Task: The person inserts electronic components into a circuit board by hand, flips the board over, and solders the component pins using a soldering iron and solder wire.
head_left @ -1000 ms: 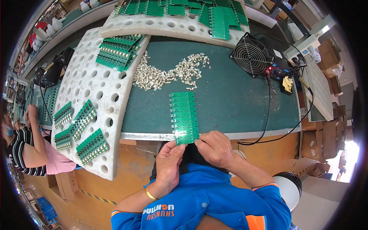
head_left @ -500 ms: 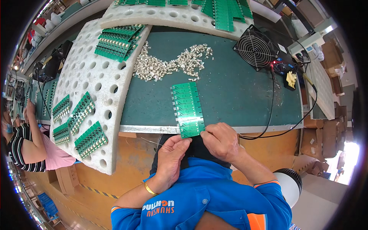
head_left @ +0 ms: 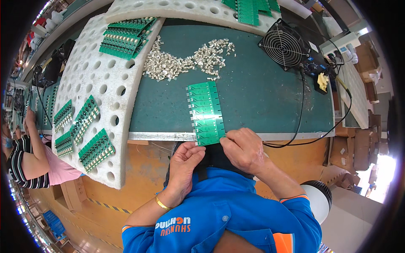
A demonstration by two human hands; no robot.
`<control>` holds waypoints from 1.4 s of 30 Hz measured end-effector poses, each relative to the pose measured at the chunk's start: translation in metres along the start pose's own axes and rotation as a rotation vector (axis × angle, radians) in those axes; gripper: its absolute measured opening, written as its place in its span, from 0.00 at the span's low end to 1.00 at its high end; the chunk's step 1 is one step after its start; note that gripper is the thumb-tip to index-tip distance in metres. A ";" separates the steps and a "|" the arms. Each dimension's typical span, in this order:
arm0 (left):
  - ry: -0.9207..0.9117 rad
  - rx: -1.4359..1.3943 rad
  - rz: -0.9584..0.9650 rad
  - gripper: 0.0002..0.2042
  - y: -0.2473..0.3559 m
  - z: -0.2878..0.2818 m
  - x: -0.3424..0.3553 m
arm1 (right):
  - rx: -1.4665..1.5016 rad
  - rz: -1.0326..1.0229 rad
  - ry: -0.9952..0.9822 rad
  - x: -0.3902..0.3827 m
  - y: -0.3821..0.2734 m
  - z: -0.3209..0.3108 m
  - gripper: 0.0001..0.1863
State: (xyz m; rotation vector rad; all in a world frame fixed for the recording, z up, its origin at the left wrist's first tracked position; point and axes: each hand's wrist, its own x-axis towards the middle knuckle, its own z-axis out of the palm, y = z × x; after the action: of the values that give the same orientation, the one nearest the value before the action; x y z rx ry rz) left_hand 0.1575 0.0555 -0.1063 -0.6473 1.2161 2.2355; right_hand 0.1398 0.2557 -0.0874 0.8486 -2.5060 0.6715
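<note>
A green printed circuit board panel extends from my hands over the table's near edge, its long side pointing away from me. Small white pin connectors line its left edge. My right hand grips the near right corner between thumb and curled fingers. At the near left corner, my left hand has thumb and forefinger drawn together by the last connector; what lies between those fingertips is too small to make out. Beyond the panel, a loose heap of small white connectors covers part of the green tabletop.
White foam boards with holes lie left and far, carrying several populated circuit boards and stacked green panels. At the right stand a fan, a soldering station and its black cable. Another person sits far left.
The whole view has shifted slightly, so the table sits higher in it. Both hands stay at the panel's near corners. A red light on the soldering station no longer shows.
</note>
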 end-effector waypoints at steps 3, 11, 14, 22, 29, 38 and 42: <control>-0.022 0.015 0.023 0.10 -0.002 -0.003 0.001 | 0.001 0.003 -0.011 0.001 0.000 -0.001 0.13; -0.062 0.044 0.027 0.08 0.003 -0.002 0.000 | -0.007 0.010 -0.012 0.001 -0.001 -0.002 0.13; -0.080 0.035 0.031 0.08 0.004 -0.002 -0.001 | -0.013 0.007 -0.015 0.001 0.000 -0.001 0.13; -0.099 0.004 0.038 0.06 0.009 0.001 -0.003 | -0.008 0.011 -0.011 0.000 0.000 -0.001 0.13; -0.080 0.021 0.036 0.05 0.006 0.002 0.000 | 0.011 0.016 -0.010 0.001 0.001 -0.003 0.13; -0.069 0.043 0.037 0.05 0.006 0.004 0.001 | 0.014 0.021 -0.001 0.000 0.002 -0.002 0.13; -0.065 0.056 0.055 0.05 0.005 0.005 0.001 | 0.016 0.019 0.001 0.000 0.002 -0.003 0.13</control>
State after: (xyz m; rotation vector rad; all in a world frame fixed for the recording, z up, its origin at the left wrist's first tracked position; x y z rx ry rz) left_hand 0.1526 0.0574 -0.1010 -0.5214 1.2734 2.2412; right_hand 0.1389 0.2584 -0.0857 0.8315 -2.5142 0.6992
